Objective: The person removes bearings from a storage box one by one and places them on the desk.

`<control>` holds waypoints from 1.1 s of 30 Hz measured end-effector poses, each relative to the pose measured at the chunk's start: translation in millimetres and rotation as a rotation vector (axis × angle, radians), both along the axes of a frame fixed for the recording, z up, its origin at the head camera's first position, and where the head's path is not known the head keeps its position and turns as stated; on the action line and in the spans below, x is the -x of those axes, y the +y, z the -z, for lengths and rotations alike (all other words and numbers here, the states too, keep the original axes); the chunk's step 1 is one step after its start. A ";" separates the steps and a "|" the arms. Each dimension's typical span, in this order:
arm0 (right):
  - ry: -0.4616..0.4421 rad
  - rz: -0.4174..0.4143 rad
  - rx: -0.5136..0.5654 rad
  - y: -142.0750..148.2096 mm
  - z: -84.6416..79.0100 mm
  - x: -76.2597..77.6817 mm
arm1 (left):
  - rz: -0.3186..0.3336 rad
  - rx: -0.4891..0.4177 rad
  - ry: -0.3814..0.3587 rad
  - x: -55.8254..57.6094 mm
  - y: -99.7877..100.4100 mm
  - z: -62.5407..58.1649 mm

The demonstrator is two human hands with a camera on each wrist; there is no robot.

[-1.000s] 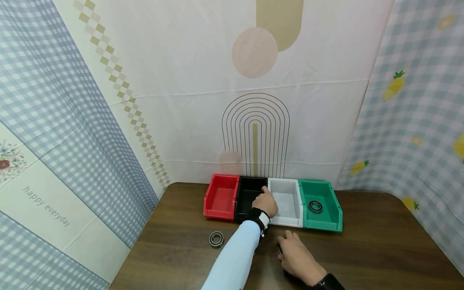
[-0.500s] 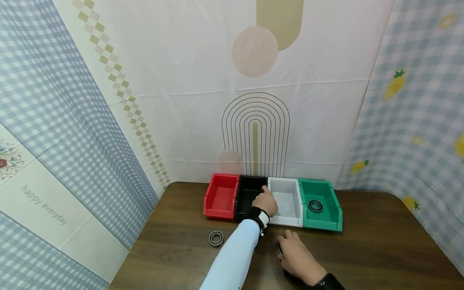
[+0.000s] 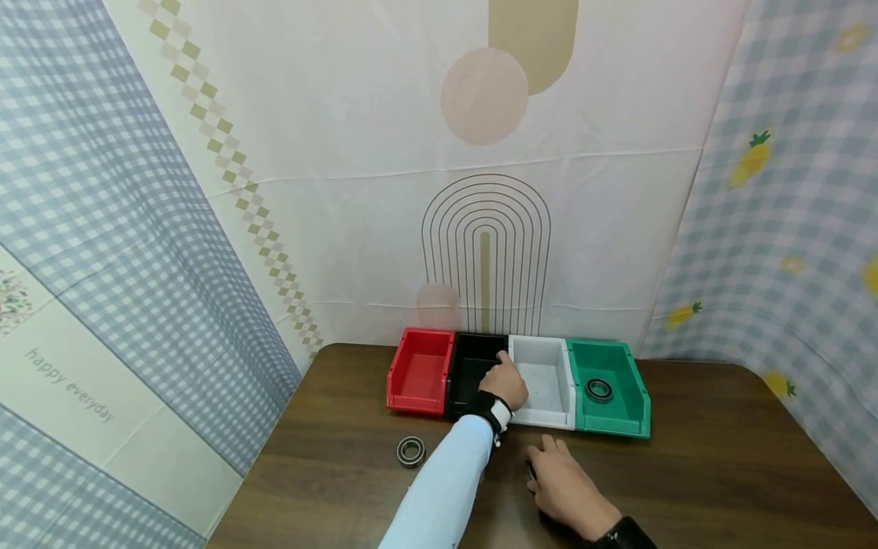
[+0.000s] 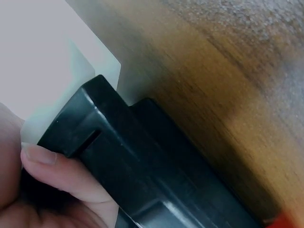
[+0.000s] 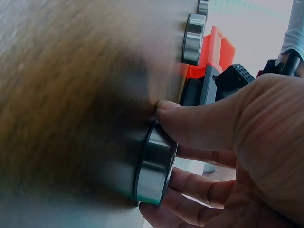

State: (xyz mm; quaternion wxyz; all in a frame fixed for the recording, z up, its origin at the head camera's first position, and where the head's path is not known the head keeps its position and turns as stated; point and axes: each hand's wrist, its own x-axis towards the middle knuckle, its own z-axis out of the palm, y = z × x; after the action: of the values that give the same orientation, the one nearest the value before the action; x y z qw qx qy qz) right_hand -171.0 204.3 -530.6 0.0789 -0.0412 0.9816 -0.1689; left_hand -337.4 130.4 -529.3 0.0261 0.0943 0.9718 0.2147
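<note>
My left hand (image 3: 504,383) is at the border between the black bin (image 3: 473,366) and the white bin (image 3: 542,381), with its forearm crossing the table. In the left wrist view its thumb curls against the black bin's edge, gripping it; the other fingers are mostly out of sight. In front of the bins, my right hand (image 3: 565,488) pinches a ball bearing (image 5: 154,166) between thumb and fingers. That bearing stays low against the tabletop and is largely covered by the hand in the head view.
One bearing (image 3: 411,452) lies on the wooden table (image 3: 329,473) left of the forearm. Another bearing (image 3: 599,390) sits in the green bin (image 3: 627,412). A red bin (image 3: 420,374) closes the row at the left. Patterned cloth (image 3: 357,244) hangs behind the table.
The whole scene shifts very slightly in the head view. Both hands, the bins and the bearings keep their places relative to each other.
</note>
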 end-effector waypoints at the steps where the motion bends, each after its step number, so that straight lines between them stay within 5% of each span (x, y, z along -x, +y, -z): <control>1: -0.002 0.000 0.000 0.0 -0.2 0.0 | 0.003 -0.009 0.000 0.9 0.0 1.0; 15: -0.033 -0.007 0.002 -0.7 -3.4 -0.2 | 0.029 -0.047 0.009 39.1 10.0 54.2; 22: -0.027 -0.021 -0.001 1.2 -3.1 -0.6 | 0.052 -0.052 -0.028 2.9 0.1 5.9; 25: -0.028 -0.020 -0.005 2.6 -1.8 -0.5 | 0.071 -0.057 -0.050 -7.9 -1.5 -6.1; 33: 0.003 -0.050 -0.010 2.9 -1.9 1.7 | 0.056 0.018 0.020 -16.0 -8.9 -10.8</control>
State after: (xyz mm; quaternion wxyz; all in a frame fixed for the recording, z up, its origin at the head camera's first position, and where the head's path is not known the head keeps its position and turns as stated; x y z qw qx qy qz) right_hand -172.7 207.2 -528.8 0.0818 -0.0657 0.9812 -0.1619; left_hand -321.4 121.5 -518.5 0.0235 0.1231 0.9709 0.2039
